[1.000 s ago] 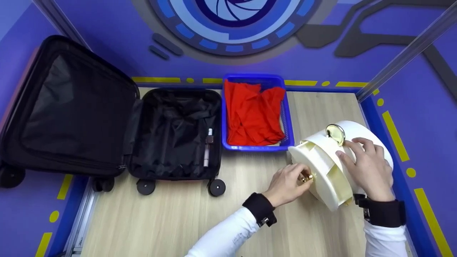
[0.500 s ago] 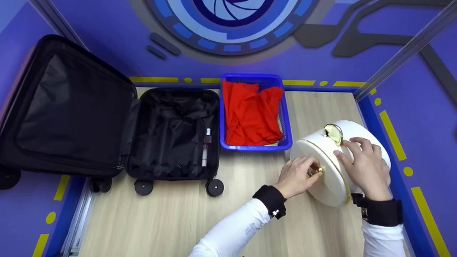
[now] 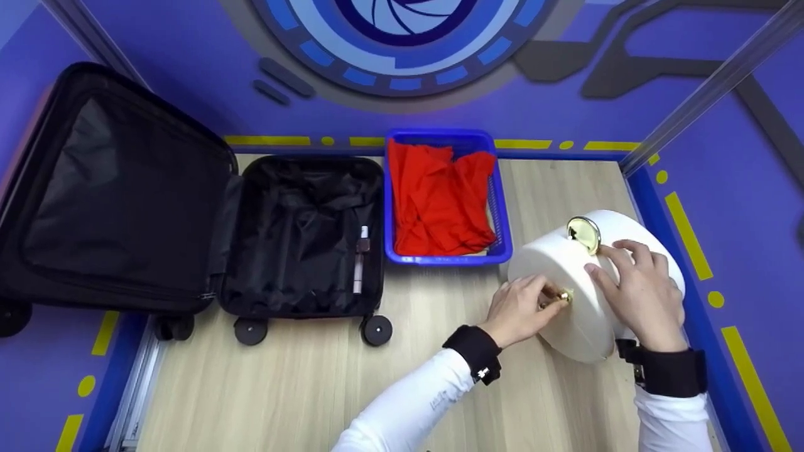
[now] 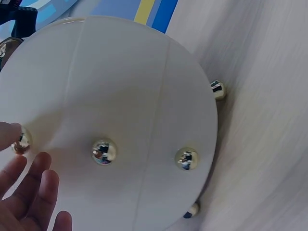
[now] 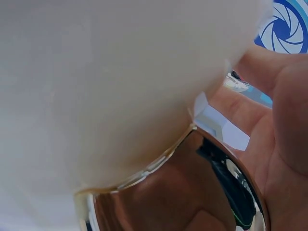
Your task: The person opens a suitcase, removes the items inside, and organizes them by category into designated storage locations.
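Observation:
A white rounded drawer box (image 3: 559, 263) with gold knobs lies at the right of the table, its curved front facing left. My left hand (image 3: 521, 307) is at that front, with thumb and fingers about a gold knob (image 4: 21, 142). Two more knobs, one of them the middle knob (image 4: 103, 151), sit in a row beside it. The front panels look flush with the body. My right hand (image 3: 641, 298) rests on top of the box, fingers spread, fingertips beside a round gold-rimmed piece (image 3: 584, 235). A shiny gold-coloured part (image 5: 168, 192) shows close to the right palm.
A blue basket (image 3: 505, 242) holding red cloth (image 3: 443, 201) stands at the back middle. Left of it lies an open black suitcase (image 3: 301, 238) on wheels, with a slim tube (image 3: 360, 260) inside. A blue side wall (image 3: 697, 263) runs close along the right.
My left hand has pushed the projecting drawer section rightward into the box, and the gap showing its compartments has closed. My right hand has stayed on top.

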`<state>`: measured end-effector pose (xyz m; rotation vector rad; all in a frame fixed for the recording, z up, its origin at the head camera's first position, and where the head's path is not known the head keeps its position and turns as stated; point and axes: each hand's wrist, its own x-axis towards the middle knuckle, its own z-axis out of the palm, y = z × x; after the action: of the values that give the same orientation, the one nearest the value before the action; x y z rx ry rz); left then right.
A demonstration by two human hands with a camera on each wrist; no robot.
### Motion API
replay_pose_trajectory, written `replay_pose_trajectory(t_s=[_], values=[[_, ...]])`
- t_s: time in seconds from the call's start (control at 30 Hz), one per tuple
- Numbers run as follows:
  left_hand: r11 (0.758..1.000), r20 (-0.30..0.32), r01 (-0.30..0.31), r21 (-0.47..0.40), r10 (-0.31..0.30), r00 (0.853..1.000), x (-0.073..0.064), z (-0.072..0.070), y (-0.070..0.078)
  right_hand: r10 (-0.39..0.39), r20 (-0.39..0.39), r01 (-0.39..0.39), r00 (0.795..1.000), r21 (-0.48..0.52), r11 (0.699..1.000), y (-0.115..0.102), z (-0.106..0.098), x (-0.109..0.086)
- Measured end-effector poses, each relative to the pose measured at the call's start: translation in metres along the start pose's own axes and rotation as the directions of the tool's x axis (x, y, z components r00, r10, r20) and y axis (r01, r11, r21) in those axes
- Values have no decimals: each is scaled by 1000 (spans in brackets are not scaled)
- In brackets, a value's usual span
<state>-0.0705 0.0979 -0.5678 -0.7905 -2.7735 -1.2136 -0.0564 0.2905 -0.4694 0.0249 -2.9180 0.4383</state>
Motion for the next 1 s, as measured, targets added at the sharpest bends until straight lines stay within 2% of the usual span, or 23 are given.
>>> replay_pose_trajectory(t_s=[0.13,0.27,0.43,0.63,0.83,1.0], values=[[997,51,78,-30,-76,996,-5,8,-8,3,-3,-3,1000,1,1000,0,-1,-1],[992,87,122,-25,-120,989,-9,17,-16,4,9,-4,1000,0,1000,0,-1,0],[991,97,132,-11,-130,987,-10,27,-22,10,10,-10,1000,5,1000,-1,-1,0],[987,89,153,-44,-149,985,-9,34,-22,19,11,-19,1000,9,1000,-1,0,-1],[989,66,146,-32,-144,987,-9,34,-20,22,16,-22,1000,8,1000,-1,0,0],[987,94,153,-50,-148,984,-12,33,-19,23,16,-23,1000,8,1000,0,-1,0]])
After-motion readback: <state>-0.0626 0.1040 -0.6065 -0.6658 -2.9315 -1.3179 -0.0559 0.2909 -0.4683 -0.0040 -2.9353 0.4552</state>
